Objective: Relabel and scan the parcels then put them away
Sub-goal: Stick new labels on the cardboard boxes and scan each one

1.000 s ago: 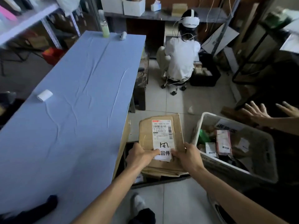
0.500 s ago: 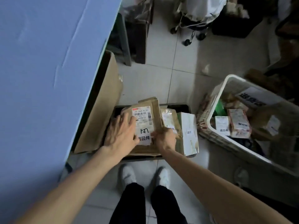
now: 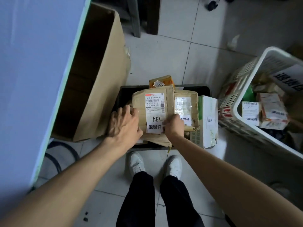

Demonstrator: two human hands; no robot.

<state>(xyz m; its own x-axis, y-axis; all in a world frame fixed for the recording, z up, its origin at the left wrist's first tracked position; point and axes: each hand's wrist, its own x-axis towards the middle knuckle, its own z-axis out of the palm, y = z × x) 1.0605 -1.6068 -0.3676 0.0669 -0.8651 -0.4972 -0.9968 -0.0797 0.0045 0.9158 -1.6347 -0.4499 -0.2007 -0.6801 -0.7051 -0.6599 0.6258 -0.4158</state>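
Parcel (image 3: pixel 139 104) atop black crate (image 3: pixel 201 90); L hand (image 3: pixel 124 124) fingers (image 3: pixel 128 111) curled round its left edge, R hand (image 3: pixel 173 126) pinching lower-right.

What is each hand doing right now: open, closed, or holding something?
Left hand: grips the brown parcel at its left edge.
Right hand: pinches the same parcel at its lower right edge.

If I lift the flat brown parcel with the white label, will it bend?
Probably it bends a little: the brown parcel looks thin and creased. Likely light, being so flat. The left hand and right hand at its sides should steady it.
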